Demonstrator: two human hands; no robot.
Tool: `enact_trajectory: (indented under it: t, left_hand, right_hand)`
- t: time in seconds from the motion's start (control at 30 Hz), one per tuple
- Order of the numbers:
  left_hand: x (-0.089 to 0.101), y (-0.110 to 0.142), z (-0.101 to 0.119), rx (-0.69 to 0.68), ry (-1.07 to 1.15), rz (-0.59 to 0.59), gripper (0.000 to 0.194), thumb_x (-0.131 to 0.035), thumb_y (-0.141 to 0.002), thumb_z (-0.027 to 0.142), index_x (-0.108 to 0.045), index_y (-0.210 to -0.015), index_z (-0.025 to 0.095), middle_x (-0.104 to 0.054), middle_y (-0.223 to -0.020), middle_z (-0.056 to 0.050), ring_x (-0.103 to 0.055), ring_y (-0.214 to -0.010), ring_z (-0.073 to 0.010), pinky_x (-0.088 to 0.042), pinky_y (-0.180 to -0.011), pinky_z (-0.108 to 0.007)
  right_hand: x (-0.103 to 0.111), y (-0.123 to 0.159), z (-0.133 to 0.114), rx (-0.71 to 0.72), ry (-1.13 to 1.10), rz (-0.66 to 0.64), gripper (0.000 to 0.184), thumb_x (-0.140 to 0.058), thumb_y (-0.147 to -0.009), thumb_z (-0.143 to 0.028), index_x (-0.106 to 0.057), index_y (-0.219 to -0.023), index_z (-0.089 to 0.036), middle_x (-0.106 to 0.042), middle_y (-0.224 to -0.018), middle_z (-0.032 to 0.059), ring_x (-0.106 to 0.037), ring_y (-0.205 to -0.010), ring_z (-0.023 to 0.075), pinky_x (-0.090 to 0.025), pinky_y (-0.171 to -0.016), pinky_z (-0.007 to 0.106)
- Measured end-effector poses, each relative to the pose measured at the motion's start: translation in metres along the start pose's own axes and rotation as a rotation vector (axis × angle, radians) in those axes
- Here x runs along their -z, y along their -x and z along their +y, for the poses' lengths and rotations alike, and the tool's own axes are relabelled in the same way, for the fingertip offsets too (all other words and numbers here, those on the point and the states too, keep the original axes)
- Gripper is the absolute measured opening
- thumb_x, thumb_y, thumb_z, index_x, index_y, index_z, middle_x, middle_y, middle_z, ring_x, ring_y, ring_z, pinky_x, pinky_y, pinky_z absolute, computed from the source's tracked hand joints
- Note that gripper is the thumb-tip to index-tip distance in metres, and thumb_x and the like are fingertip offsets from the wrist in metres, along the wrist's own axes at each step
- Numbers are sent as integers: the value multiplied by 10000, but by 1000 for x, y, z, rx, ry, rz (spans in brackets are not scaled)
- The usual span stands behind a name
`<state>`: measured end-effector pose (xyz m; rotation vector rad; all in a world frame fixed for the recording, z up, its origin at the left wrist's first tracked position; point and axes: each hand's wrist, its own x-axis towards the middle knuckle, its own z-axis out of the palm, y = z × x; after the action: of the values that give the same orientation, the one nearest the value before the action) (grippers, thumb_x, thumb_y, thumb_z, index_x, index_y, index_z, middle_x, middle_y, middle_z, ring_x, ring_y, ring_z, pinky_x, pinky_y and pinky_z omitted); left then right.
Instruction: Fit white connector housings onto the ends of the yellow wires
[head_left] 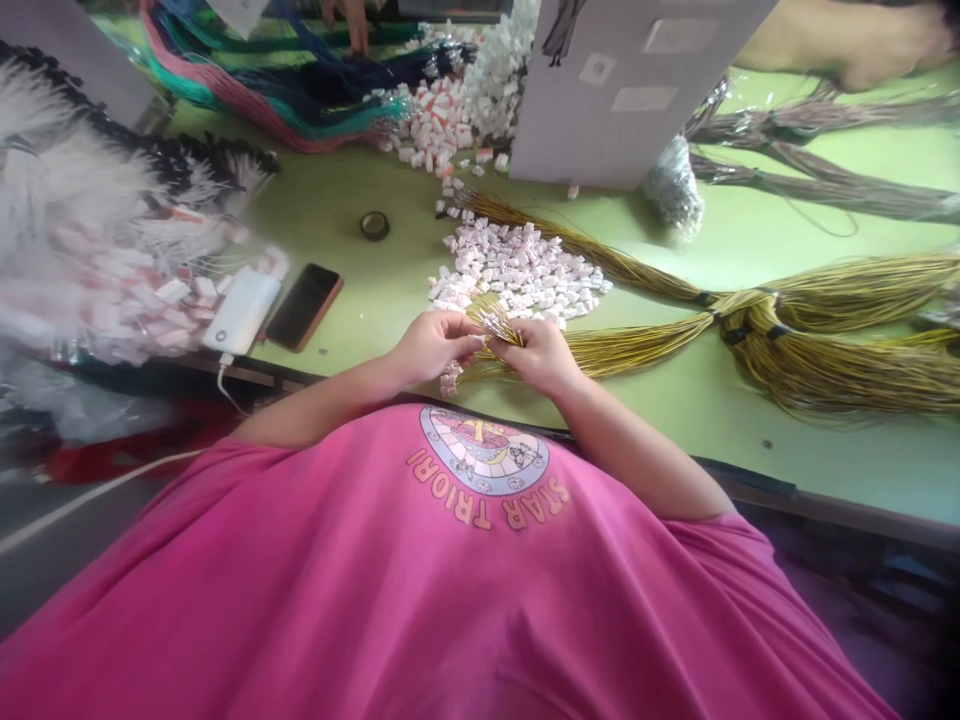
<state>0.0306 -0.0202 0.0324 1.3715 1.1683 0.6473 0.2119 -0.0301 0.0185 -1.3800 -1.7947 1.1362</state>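
My left hand (433, 345) and my right hand (538, 352) meet at the near edge of a green table (360, 290), both with fingers pinched. Between them they grip the metal-tipped ends of a bundle of yellow wires (491, 325). The bundle runs right across the table to thicker yellow wire bunches (825, 350). Just beyond my hands lies a heap of small white plastic connectors (525, 270). A few connectors hang under my left hand (448, 380).
A white power bank (241, 312) and a dark phone (304, 305) lie at the left. A tape roll (374, 226) sits farther back. A grey box (622, 90) stands behind, beside more connectors (465, 110), coloured wires (285, 90) and another person's arm (847, 40).
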Motion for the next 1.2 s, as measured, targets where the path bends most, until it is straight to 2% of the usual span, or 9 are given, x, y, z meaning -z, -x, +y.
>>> enact_trajectory:
  t: [0.37, 0.47, 0.57, 0.63, 0.73, 0.8, 0.97, 1.1, 1.2]
  left_hand:
    - [0, -1, -7, -43, -102, -93, 194, -663, -757, 313, -613, -690, 138, -595, -587, -7, -536, -535, -92, -423, -527, -225]
    - [12, 3, 2, -110, -312, -171, 158, -629, -777, 297, -654, -768, 142, -645, -687, -25, -569, -614, -112, -437, -589, -241]
    - [36, -2, 13, -181, -552, -246, 147, -623, -770, 278, -687, -839, 165, -681, -830, -37, -601, -742, -140, -446, -697, -263]
    - [55, -17, 13, -199, -653, -130, 191, -607, -781, 279, -695, -916, 175, -685, -931, -51, -606, -814, -158, -443, -760, -278]
    - [75, -51, -3, -184, -818, 196, 286, -563, -806, 258, -675, -1052, 165, -667, -1040, -95, -599, -885, -186, -429, -807, -296]
    - [81, -74, -19, -115, -885, 189, 324, -578, -802, 296, -667, -1086, 168, -680, -992, -98, -603, -854, -196, -427, -784, -296]
    - [83, -94, -36, -45, -841, 151, 171, -577, -798, 287, -683, -877, 178, -698, -866, -75, -596, -769, -184, -423, -729, -288]
    - [78, -66, -13, -83, -676, 157, 109, -599, -768, 227, -650, -851, 178, -673, -832, -62, -580, -733, -161, -434, -710, -297]
    - [59, -35, 4, -86, -301, -11, 129, -596, -775, 220, -618, -891, 167, -632, -772, -38, -562, -644, -119, -457, -652, -287]
  right_hand:
    - [-3, -1, 6, 20, -21, -102, 251, -596, -760, -368, -649, -679, -136, -564, -627, 2, -484, -617, 116, -364, -605, 255]
    - [-3, -2, 9, 9, -60, -143, 234, -595, -760, -353, -646, -667, -144, -536, -581, -14, -465, -576, 103, -364, -582, 251]
    - [-2, -3, 10, 66, -101, -82, 200, -619, -743, -341, -659, -699, -149, -584, -658, 5, -507, -640, 119, -394, -624, 262]
    - [-1, -4, 9, 101, -110, -28, 185, -632, -734, -335, -668, -721, -155, -603, -701, 16, -524, -678, 131, -402, -646, 271]
    - [-2, -3, 7, 87, -91, 21, 172, -639, -721, -330, -666, -701, -161, -591, -663, 13, -519, -671, 144, -392, -626, 278]
    - [-3, -3, 6, 70, -86, 29, 162, -645, -706, -323, -662, -695, -163, -587, -643, 11, -514, -673, 150, -388, -618, 278]
    - [-1, -2, 3, 10, -129, -16, 138, -629, -690, -290, -641, -680, -152, -595, -638, -4, -502, -621, 122, -387, -605, 265]
    - [2, -1, 0, -34, -188, -3, 93, -630, -662, -233, -615, -633, -145, -599, -604, -6, -498, -577, 108, -377, -588, 258]
    - [3, 0, 0, -37, -247, -49, 155, -609, -681, -243, -591, -560, -147, -569, -545, -4, -485, -541, 103, -372, -576, 259]
